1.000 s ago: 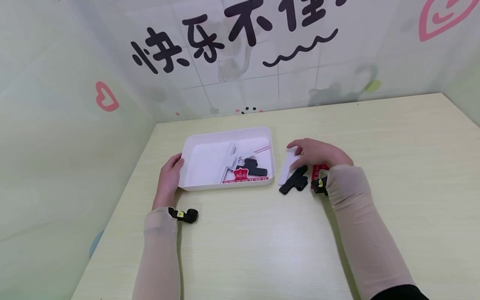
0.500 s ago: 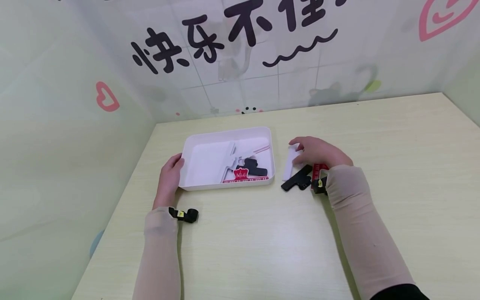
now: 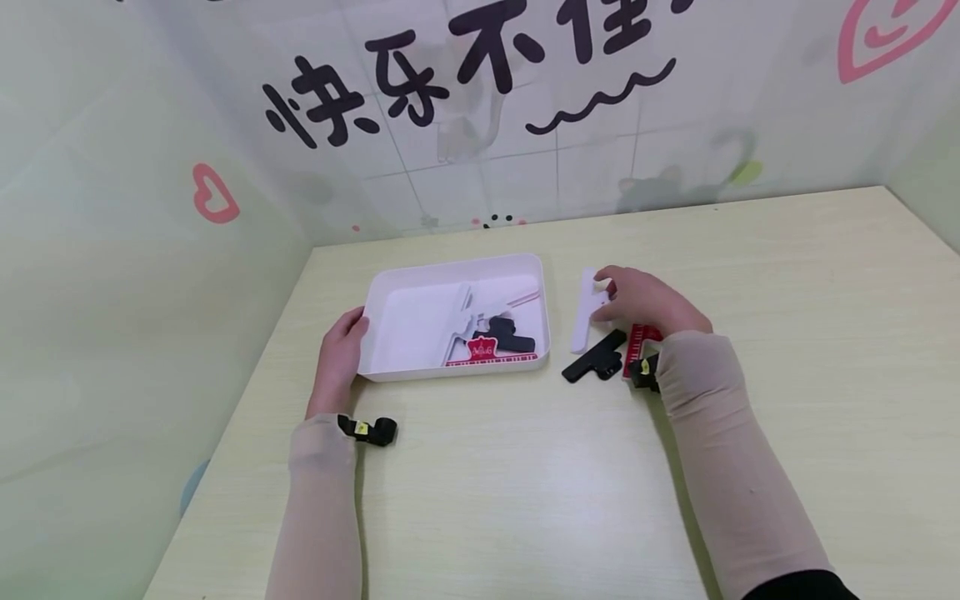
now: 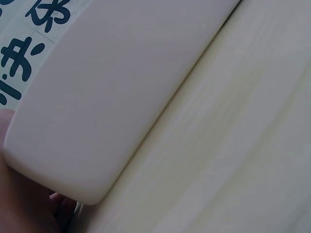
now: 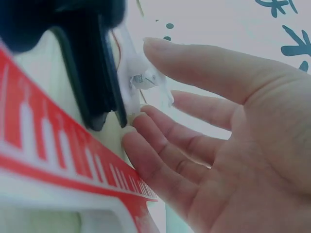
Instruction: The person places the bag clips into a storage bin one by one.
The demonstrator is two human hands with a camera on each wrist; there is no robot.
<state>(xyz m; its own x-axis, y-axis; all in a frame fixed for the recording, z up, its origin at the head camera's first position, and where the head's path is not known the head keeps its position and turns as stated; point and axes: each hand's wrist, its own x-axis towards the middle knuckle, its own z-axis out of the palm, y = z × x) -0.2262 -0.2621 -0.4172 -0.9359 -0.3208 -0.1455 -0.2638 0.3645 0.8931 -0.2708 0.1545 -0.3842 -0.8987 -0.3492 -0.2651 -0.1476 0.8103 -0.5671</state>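
Note:
My left hand (image 3: pixel 342 346) grips the left end of the white tray (image 3: pixel 405 333), thumb over its rim; the left wrist view shows the tray's outer wall (image 4: pixel 107 97). To the right of the tray, my right hand (image 3: pixel 645 298) is curled at a white clip (image 3: pixel 582 321), its thumb and fingertips about the clip's raised part (image 5: pixel 141 80). Just nearer lies a black clip (image 3: pixel 594 357), apart from the fingers. A red-and-white clip (image 3: pixel 637 343) with ruler-like marks lies under the right wrist, partly hidden.
Inside the tray's right half lie another black clip (image 3: pixel 504 335), a red-and-white clip (image 3: pixel 482 350) with a crown shape, and white pieces (image 3: pixel 463 321). A wooden table (image 3: pixel 480 483) carries everything. Behind it hangs a printed cloth (image 3: pixel 480 142).
My right hand and the white clip have shifted away from me and slightly right. The black clip beside it moved a little up and right, then stopped. My left hand and the tray stay put.

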